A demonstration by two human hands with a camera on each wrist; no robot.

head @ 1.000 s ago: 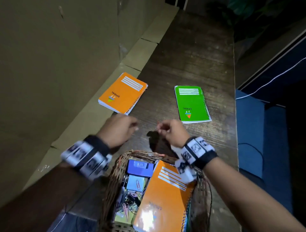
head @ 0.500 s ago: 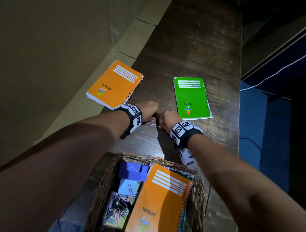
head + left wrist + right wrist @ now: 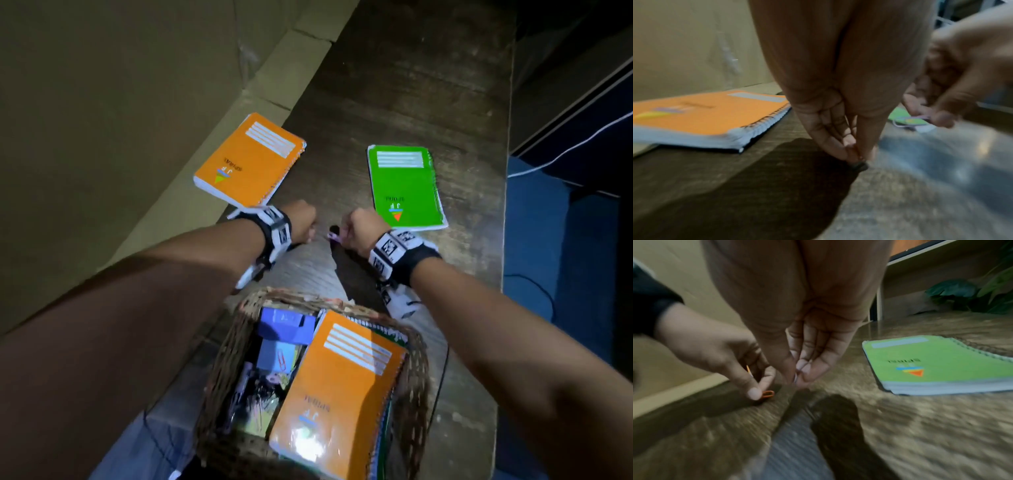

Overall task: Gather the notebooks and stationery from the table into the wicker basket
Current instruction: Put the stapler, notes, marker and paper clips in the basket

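Basket holds one notebook and small stationery; orange notebook and green notebook remain on table. Left hand pinches an orange clip, right hand a purple clip.

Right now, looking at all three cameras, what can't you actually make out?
- Head view: what the left hand pinches; the knuckles hide it.
- Left wrist view: motion blur smears the pale paper clip in the right hand.
- Head view: the small stationery in the wicker basket is dark and too small to name.
- Head view: the bottom edge cuts off the basket's near rim.
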